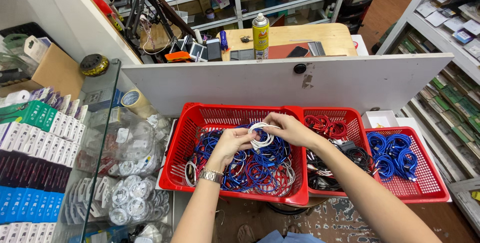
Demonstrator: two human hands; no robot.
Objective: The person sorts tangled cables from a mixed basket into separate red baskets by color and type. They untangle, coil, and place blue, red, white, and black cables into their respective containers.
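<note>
Over a big red basket (186, 138) full of blue and white coiled cables (252, 170), both hands hold one white coiled cable (260, 136). My left hand (231, 143), with a metal watch on its wrist, grips the coil's left side. My right hand (289, 128) pinches the coil's top right edge. The coil hangs just above the pile of blue cables.
A second red basket (353, 118) holds red and black cables; a third (428, 183) at right holds blue coils. A white partition board (240, 80) stands behind them. Bagged white cables (131, 200) and boxed stock (30, 143) lie at left. Shelves line the right.
</note>
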